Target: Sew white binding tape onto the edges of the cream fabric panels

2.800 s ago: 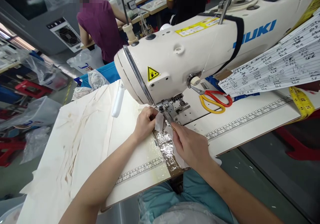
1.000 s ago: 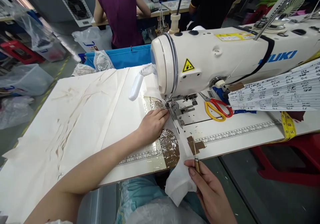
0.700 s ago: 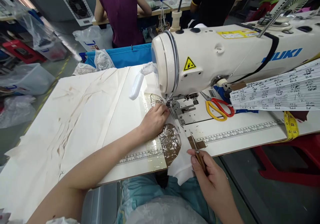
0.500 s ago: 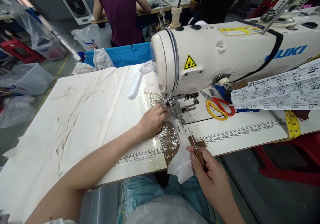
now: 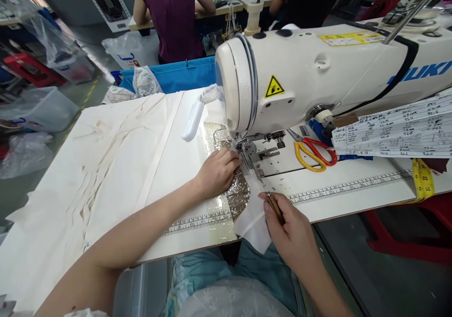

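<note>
My left hand [image 5: 219, 171] lies beside the presser foot [image 5: 243, 143] of a white sewing machine [image 5: 289, 86], fingers curled together on the edge of a piece of thin white fabric [image 5: 254, 220]; its fingertips are partly hidden. In my right hand [image 5: 287, 225] is an awl [image 5: 275, 207] with a wooden handle. The awl's metal point reaches toward the foot, over the fabric. The white fabric hangs past the table's front edge. Under my left hand, a shiny brown taped patch [image 5: 237, 197] covers the table.
Scissors [image 5: 310, 154] with red and yellow handles lie right of the foot. Handwritten paper strips [image 5: 391, 131] and a yellow tape measure [image 5: 423, 180] are farther right. A white padded lever [image 5: 193, 120] hangs left of the machine head. Creased white sheeting [image 5: 116, 157] covers the left table; two people sit beyond.
My right hand has moved up and slightly left, bringing the awl's point closer to the presser foot. My left hand stays almost in place on the fabric.
</note>
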`<state>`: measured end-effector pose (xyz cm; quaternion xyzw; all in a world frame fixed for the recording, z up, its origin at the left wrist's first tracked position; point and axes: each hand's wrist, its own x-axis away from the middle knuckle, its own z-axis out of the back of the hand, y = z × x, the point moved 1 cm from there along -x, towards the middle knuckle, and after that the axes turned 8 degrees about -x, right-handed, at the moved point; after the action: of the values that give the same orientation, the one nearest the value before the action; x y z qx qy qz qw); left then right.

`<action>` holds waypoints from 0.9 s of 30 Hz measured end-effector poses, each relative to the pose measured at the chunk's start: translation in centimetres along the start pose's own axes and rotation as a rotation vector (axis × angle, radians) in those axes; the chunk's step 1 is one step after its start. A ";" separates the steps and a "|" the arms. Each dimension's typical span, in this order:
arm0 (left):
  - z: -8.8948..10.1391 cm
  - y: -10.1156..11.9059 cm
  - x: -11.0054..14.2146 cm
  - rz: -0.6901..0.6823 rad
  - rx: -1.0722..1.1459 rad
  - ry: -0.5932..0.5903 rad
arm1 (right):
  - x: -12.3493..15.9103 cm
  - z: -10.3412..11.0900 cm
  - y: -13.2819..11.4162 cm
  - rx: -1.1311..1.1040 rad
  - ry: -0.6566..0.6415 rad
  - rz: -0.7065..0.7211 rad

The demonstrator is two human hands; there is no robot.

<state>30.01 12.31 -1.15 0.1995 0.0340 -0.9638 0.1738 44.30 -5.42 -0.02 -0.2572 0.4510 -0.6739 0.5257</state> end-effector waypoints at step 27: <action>0.1 1.0 -0.3 0.084 -0.189 -0.112 | -3.0 -0.9 -0.3 0.060 -0.020 0.070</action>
<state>30.55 11.46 -0.91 0.1292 0.1067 -0.9578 0.2336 44.34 -2.31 0.22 -0.2321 0.4339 -0.6657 0.5611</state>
